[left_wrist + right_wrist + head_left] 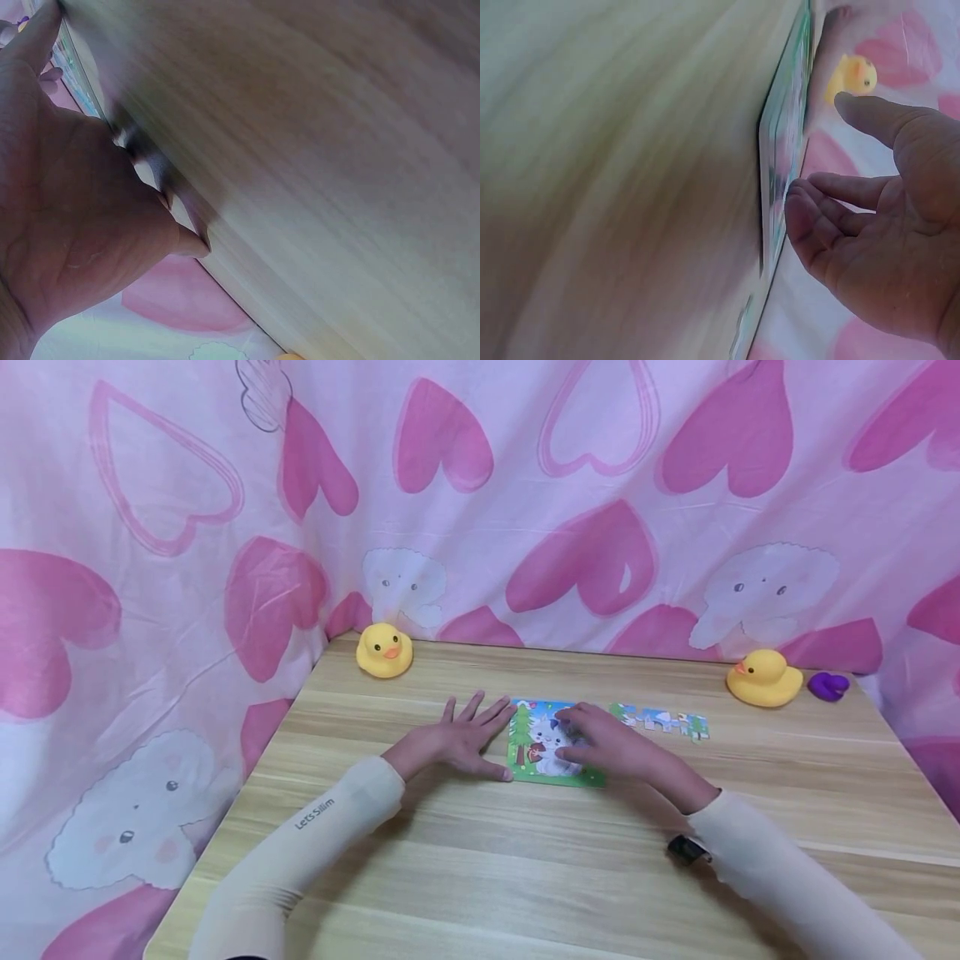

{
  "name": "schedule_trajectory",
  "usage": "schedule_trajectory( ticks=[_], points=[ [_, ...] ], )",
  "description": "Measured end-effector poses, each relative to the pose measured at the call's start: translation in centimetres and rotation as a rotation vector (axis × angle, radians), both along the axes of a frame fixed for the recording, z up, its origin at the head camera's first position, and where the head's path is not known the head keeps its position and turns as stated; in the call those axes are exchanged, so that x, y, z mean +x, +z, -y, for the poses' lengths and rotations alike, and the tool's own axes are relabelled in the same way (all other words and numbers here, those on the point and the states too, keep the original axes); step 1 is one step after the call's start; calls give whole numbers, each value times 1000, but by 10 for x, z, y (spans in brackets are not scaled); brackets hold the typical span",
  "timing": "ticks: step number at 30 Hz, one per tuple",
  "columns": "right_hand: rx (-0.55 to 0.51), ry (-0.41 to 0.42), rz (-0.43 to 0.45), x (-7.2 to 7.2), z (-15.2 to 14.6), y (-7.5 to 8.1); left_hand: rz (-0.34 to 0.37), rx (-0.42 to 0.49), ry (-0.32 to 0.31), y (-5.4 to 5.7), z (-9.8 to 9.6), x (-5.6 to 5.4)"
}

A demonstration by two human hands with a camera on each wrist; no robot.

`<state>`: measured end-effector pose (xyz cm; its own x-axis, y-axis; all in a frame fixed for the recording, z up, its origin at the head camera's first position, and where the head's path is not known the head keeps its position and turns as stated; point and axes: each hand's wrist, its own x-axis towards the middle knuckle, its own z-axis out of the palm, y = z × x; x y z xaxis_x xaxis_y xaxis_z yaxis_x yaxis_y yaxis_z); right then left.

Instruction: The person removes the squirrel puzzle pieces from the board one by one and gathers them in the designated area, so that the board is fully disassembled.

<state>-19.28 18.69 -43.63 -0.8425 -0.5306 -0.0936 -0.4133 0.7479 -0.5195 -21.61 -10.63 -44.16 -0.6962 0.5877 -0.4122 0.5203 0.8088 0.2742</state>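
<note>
Head view: The jigsaw puzzle lay flat on the wood-grain desk, at the centre of the frame. The left hand was positioned at the puzzle's left edge, fingers straight and spread. The right hand was located over the puzzle's right portion, fingers bent, thumb set apart. Loose puzzle pieces lay just right of the puzzle. A yellow rubber duck stood left of centre; a purple duck stood at the right.

Left wrist view: The left hand occupied the left of the frame; the puzzle appeared as a narrow strip, upper left.

Right wrist view: The puzzle appeared edge-on, right of centre. The right fingers were loosely curved, the thumb extended away; fingertip contact with the puzzle could not be determined.
</note>
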Motion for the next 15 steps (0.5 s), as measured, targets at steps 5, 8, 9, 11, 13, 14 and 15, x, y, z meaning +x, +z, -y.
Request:
schedule_trajectory(
  ticks=[5, 8, 9, 11, 13, 14, 15],
  points=[
    [-21, 56, -1, 2, 15, 0, -6, -1, -4, -1, 0, 0],
    [-41, 74, 13, 5, 22, 1, -6, 1, -5, 0, 0, 0],
    [-45, 80, 19, 6, 24, 2, -7, 1, -6, 0, 0, 0],
    [-34, 87, 21, 7, 27, 1, -10, 0, -7, 0, 0, 0],
    [-17, 91, 12, 7, 31, 0, -10, 0, -7, 1, 0, 0],
    [-8, 92, 5, 7, 32, 0, -11, -2, -7, 1, 0, 0],
    [1, 90, -3, 7, 34, -1, -13, -4, -9, 1, 0, 0]
  ],
)
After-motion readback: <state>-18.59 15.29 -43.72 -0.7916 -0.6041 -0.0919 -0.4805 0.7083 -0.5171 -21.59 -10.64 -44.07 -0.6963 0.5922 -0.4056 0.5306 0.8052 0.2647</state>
